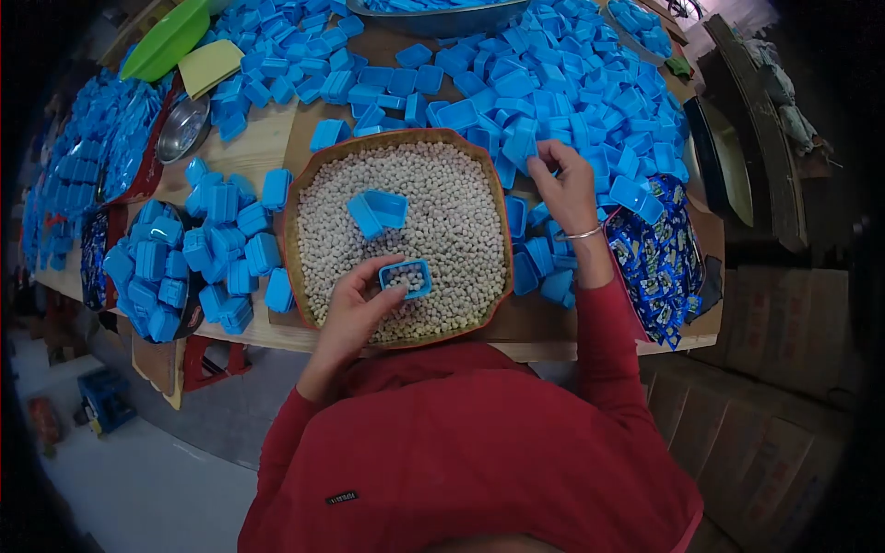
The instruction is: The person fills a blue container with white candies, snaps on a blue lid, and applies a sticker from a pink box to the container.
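My left hand (355, 309) grips a small blue box (406, 276), partly filled with white pellets, over the near edge of the pellet tray (293, 198). My right hand (564, 184) rests, fingers curled, on the heap of empty blue boxes (553, 83) covering the worktop (249, 147). An open hinged box (378, 211) lies on the pellets.

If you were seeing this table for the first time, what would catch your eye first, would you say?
A tray heaped with small white pellets sits at the centre, ringed by piles of blue boxes. The left hand holds a small blue box with pellets in it over the tray. The right hand reaches into the boxes on the right.
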{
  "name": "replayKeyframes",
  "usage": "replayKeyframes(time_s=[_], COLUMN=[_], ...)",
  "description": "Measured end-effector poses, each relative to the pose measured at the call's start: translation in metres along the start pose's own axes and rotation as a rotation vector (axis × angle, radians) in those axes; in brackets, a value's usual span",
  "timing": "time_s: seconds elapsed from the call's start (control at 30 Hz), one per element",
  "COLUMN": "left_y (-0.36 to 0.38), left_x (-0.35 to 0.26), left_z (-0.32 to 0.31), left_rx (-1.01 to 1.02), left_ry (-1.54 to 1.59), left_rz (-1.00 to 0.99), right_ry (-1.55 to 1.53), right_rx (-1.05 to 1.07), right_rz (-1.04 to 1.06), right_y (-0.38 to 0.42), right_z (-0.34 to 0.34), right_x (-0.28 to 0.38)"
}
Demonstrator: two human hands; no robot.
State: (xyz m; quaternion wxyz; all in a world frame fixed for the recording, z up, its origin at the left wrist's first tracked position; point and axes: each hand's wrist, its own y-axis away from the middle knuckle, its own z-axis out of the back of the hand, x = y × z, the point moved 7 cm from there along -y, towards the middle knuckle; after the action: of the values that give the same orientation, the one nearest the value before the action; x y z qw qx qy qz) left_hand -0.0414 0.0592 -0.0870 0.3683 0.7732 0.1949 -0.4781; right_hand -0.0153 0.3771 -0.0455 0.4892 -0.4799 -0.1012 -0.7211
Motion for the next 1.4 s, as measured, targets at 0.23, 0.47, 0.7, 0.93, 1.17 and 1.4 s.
replayKeyframes(time_s=[0.23, 0.47, 0.7, 0.93, 1.17, 1.4], left_y=[0.002, 0.008, 0.01, 0.019, 0.019, 0.016], left_x=[-0.002, -0.005, -0.001, -0.005, -0.007, -0.02], left_z=[-0.001, 0.0, 0.015, 0.034, 0.026, 0.006], left_rx=[-0.016, -0.01, -0.101, -0.164, -0.084, 0.059], left_ry=[-0.002, -0.037, 0.068, 0.084, -0.052, 0.062], left_rz=[-0.007, -0.038, -0.039, -0.056, -0.085, -0.142], right_ry=[-0.211, -0.381, 0.033, 0.379, 0.789, 0.144], right_rx=[0.01, 0.011, 0.163, 0.081, 0.003, 0.2], right_rz=[-0.125, -0.138, 0.294, 0.268, 0.096, -0.03], right_y=[0.014, 0.017, 0.064, 0.026, -0.024, 0.014], right_z=[-0.012, -0.015, -0.047, -0.027, -0.02, -0.015], right_x=[-0.009, 0.006, 0.092, 0.059, -0.028, 0.022])
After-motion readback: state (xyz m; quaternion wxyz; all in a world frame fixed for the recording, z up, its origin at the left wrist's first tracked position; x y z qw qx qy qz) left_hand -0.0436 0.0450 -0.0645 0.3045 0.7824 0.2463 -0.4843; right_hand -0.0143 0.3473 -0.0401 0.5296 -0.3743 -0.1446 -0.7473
